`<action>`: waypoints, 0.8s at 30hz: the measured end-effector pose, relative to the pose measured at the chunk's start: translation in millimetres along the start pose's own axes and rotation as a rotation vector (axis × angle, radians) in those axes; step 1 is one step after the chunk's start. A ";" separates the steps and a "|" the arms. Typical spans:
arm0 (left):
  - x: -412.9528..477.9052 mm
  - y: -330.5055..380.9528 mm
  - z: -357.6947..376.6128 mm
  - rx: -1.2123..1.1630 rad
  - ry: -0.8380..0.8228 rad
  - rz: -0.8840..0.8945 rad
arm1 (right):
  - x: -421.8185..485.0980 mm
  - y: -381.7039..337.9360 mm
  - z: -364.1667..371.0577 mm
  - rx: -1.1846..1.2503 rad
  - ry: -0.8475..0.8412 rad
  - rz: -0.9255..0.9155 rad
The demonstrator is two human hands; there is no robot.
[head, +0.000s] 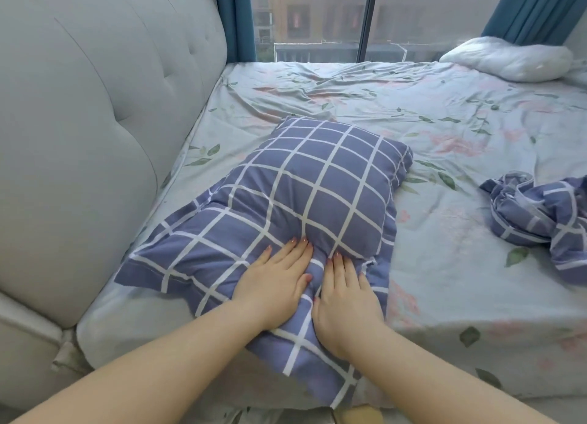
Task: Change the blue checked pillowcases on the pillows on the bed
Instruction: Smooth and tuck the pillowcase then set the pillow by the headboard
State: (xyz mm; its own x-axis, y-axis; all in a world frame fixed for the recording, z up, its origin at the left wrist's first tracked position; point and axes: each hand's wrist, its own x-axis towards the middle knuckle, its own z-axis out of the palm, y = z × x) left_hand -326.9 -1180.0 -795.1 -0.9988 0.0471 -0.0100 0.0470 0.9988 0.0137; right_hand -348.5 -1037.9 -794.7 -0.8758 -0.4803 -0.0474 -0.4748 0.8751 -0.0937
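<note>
Left hand and right hand side by side, fingers straight, pressing flat on blue checked pillow

headboard close left of checked pillow, open sheet right, crumpled pillowcase beyond

Floral-sheeted bed — checked pillow, crumpled checked pillowcase, bare white pillow
</note>
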 end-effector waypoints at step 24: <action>29.0 8.9 -0.9 0.049 0.006 -0.099 | 31.2 9.6 12.0 -0.007 0.011 0.037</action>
State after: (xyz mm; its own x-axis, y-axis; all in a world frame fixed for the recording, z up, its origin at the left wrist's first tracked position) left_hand -355.5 -1169.8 -794.4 -0.9987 -0.0516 -0.0029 -0.0514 0.9980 -0.0360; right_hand -379.3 -1045.2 -809.0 -0.8936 -0.4470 -0.0397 -0.4427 0.8926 -0.0852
